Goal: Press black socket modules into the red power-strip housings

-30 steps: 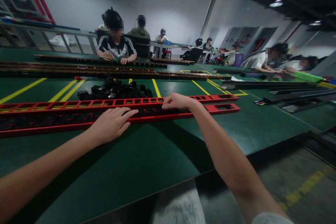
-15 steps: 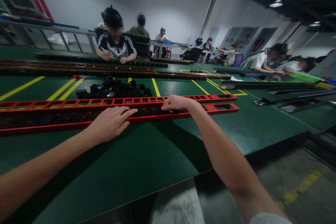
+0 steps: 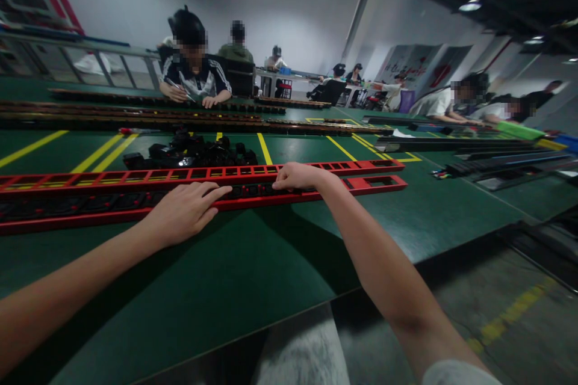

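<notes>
Two long red strips lie side by side on a green table (image 3: 253,271), running left to right. The nearer red strip (image 3: 112,207) is seen to be filled with black sockets along most of its length, from the far left up to about the right hand; the last slots near its right end (image 3: 382,181) appear open and empty. The farther red strip (image 3: 135,177) shows only empty slots. A heap of loose black sockets (image 3: 194,153) lies just behind the farther strip. By this showing, most of the nearer strip is judged filled, while a few end slots and the whole farther strip are left.

The left hand (image 3: 183,212) is laid flat on the nearer strip, palm down, its fingers (image 3: 217,194) stretched out and together over the seated sockets. Nothing is gripped by it.

The right hand (image 3: 300,176) is set further right on the same strip, knuckles up, with the fingers (image 3: 280,183) curled down onto the sockets, close to where the filled stretch ends. Whether a socket is pinched beneath them cannot be told, since the fingertips are hidden by the hand itself.

Across the table a seated person (image 3: 194,72) is bent over a dark strip (image 3: 158,99), and other people are seen at tables further back.
</notes>
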`<state>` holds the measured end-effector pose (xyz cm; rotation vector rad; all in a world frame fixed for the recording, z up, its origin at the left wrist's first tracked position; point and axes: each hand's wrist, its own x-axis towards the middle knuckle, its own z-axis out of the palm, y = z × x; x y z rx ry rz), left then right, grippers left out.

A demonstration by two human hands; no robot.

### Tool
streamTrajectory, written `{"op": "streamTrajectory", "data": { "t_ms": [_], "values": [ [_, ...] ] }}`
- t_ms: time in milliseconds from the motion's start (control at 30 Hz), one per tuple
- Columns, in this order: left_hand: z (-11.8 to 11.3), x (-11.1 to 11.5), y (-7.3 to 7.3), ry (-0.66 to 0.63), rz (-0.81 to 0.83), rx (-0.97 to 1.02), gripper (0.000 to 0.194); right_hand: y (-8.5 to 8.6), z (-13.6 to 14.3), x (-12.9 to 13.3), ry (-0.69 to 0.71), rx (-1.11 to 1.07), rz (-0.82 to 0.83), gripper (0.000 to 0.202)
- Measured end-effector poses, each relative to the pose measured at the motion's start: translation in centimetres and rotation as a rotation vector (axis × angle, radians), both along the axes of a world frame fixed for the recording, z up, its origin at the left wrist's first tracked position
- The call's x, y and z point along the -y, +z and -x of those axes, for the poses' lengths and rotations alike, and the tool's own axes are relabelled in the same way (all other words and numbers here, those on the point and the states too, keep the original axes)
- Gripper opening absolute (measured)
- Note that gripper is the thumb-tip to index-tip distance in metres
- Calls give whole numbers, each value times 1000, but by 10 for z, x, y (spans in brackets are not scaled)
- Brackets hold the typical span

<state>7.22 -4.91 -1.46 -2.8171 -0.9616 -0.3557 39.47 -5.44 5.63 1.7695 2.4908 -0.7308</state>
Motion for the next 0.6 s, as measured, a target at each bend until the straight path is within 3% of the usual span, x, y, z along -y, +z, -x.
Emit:
{"op": "streamTrajectory", "data": {
  "t_ms": [200, 400, 600],
  "values": [
    [0, 0, 1, -5, -10, -19, 54, 4, 2, 3, -42, -8, -24, 46],
    [0, -1, 0, -7, 6, -11, 56, 13, -16, 6, -132, 73, -17, 57],
    [0, -2, -1, -15, 8, 19, 55, 11, -25, 3, -119, 116, 81, 47]
  ]
}}
